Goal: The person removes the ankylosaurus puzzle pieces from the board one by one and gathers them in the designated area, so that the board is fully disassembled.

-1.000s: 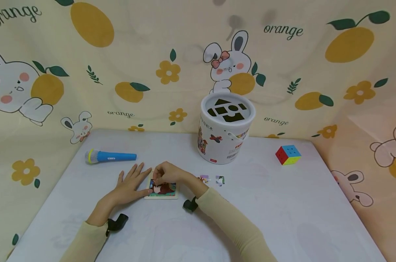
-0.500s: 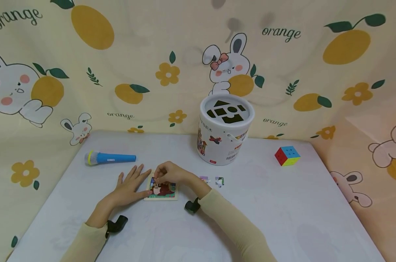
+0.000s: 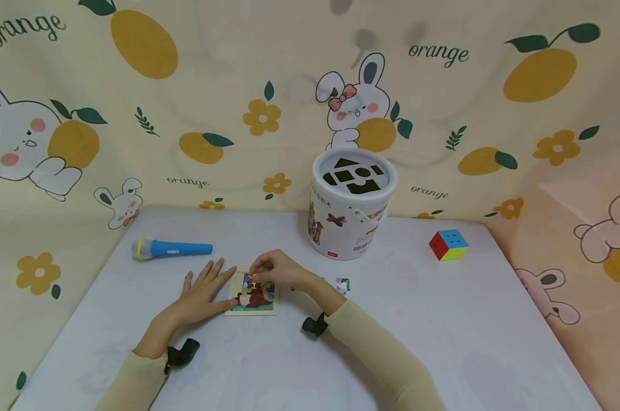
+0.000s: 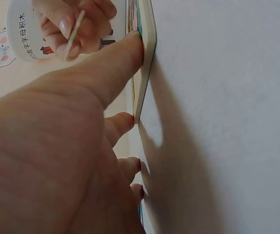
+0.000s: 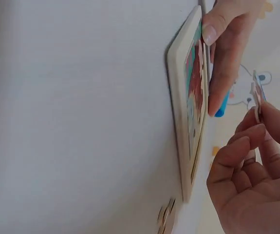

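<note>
A small wooden puzzle board [image 3: 251,313] with a coloured picture lies on the table, part of it bare near the top. My left hand [image 3: 202,294] lies spread at its left side; the thumb [image 4: 130,48] rests on the rim and the forefinger touches the upper left corner. Above the board's upper part, my right hand [image 3: 281,269] pinches a thin jigsaw piece [image 5: 258,92] between thumb and fingers. In the left wrist view the piece [image 4: 75,35] is seen edge-on, apart from the board. A loose jigsaw piece [image 3: 343,285] lies right of the right wrist.
Behind the hands stands a white lidded bucket [image 3: 348,211] with shaped holes in its top. A blue toy microphone [image 3: 176,248] lies at the back left, and a colourful cube [image 3: 448,245] sits at the right. A printed cloth [image 3: 227,85] hangs behind the table.
The right hand has moved slightly right and up across the board, showing more of the picture. The loose piece nearer the wrist is now mostly covered. The left hand stays in place.
</note>
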A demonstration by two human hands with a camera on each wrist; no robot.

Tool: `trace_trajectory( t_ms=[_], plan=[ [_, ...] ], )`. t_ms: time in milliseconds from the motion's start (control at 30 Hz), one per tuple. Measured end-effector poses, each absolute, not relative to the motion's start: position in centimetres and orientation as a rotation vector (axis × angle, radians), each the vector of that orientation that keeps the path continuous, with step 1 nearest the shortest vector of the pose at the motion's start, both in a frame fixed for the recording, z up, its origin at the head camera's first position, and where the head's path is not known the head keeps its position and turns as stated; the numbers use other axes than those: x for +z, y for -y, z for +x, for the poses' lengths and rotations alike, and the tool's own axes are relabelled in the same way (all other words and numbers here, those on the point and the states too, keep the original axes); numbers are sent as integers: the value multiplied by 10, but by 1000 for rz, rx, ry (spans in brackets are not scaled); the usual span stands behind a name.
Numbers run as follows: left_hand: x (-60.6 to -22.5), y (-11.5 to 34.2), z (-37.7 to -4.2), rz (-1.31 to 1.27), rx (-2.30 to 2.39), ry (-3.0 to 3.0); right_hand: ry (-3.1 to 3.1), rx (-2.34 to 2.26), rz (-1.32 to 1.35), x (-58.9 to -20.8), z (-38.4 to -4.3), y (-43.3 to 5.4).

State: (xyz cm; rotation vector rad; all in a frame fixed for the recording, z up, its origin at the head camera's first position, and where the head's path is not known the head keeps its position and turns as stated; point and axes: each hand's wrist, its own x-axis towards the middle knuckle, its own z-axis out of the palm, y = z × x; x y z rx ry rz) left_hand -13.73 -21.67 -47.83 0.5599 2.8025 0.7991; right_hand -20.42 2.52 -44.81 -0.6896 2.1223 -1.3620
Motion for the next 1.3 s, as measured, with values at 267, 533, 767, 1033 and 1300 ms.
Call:
trace_trajectory(
  t_ms=[267, 533, 767, 1033, 1300],
  plan=[
    [-479, 216, -137, 549, 794, -2811, -2181, -1372, -714, -447, -195, -59],
    [-480, 216, -136, 562, 819, -2817, -2236, -1315, -761, -454, -186, -88],
    [-480, 217, -136, 560, 812, -2825, -2263, -1268, -802, -455, -178, -102],
    [-478, 216, -136, 554, 813, -2819, -2263, -1231, -830, -454, -173, -108],
    [-477, 216, -135, 559, 818, -2817, -2244, -1216, -808, -454, -171, -108]
  ],
)
